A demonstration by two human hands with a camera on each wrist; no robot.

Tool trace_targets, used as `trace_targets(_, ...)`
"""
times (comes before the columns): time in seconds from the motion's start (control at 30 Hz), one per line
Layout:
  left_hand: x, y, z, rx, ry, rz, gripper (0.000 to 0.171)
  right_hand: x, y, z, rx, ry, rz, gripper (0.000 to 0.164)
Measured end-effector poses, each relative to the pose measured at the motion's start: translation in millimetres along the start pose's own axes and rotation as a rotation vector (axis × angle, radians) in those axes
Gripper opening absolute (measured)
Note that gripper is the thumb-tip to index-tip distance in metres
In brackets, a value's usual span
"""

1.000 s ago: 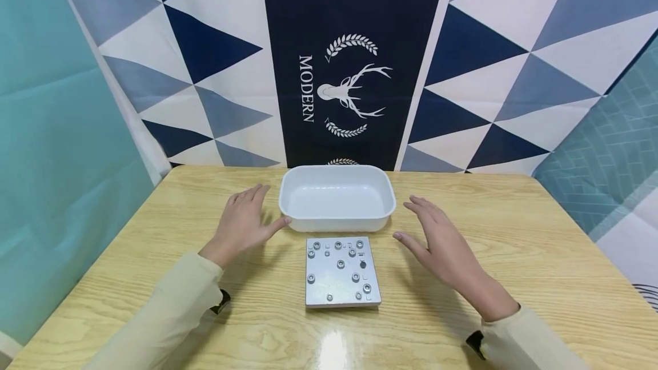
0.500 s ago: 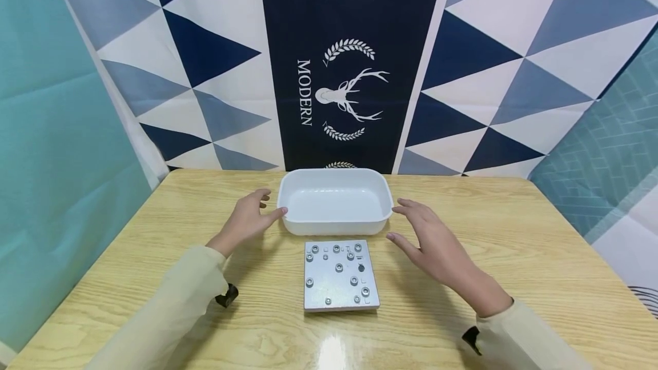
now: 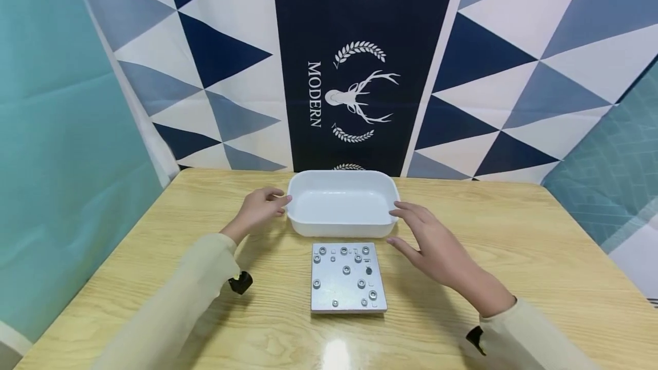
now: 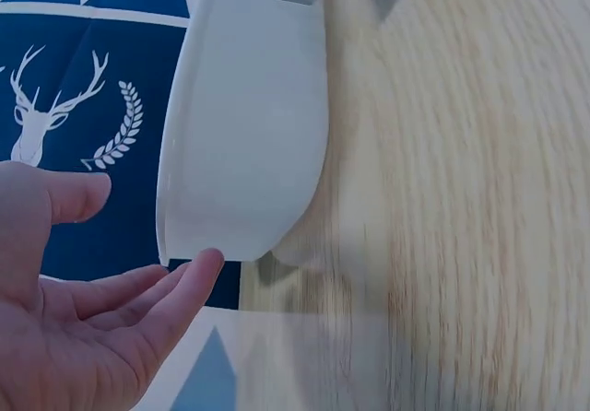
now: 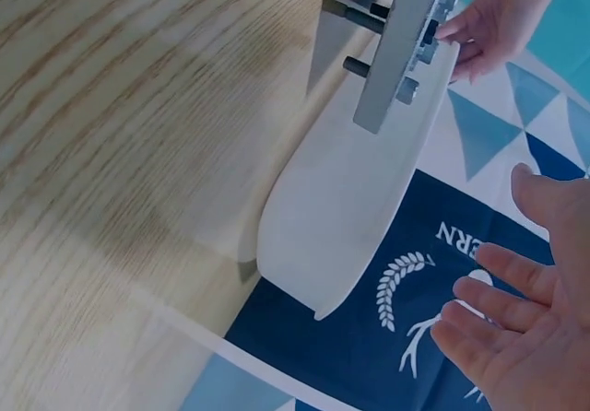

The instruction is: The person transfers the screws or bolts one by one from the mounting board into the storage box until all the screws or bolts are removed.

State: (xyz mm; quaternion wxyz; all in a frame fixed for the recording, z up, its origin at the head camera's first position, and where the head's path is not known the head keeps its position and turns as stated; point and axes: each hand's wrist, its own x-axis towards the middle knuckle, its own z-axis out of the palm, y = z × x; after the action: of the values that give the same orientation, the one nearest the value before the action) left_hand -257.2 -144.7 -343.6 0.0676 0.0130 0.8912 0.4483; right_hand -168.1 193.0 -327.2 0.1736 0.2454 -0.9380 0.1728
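Observation:
A white rectangular tub [image 3: 341, 230] stands at the back middle of the table, its inside bare. My left hand [image 3: 257, 213] is at the tub's left end, thumb right at the rim. In the left wrist view, its fingers [image 4: 189, 287] are spread apart from the thumb, one fingertip overlapping the tub's end. My right hand [image 3: 437, 244] hovers off the tub's right end, fingers extended with a wide gap to the thumb. In front of the tub lies a square silver metal plate [image 3: 334, 290] with several socket-head bolts. Bolt shanks stick out beneath it in the right wrist view.
The wood-grain table [image 3: 277, 324] reaches back to a patterned cloth [image 3: 298, 16] with navy, blue and white triangles. A teal cloth [image 3: 77, 176] hangs on the left. The plate lies just in front of the tub, between my forearms.
My left hand has moved in to the tub's left rim, its fingers drawing nearer the thumb. My right hand has edged closer to the right rim. The tub and metal plate stay put.

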Motion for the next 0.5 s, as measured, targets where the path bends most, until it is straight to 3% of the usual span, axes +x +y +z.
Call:
trace_targets(0.23,5.8,1.0,0.6,-0.168,-0.012,-0.092,0.047,4.9,3.6,6.1,0.011,0.020,-0.020,0.045)
trace_targets(0.5,13.2,8.0,8.6,-0.225,-0.007,-0.149,0.044,6.9,5.5,1.5,-0.021,0.014,-0.070,0.039)
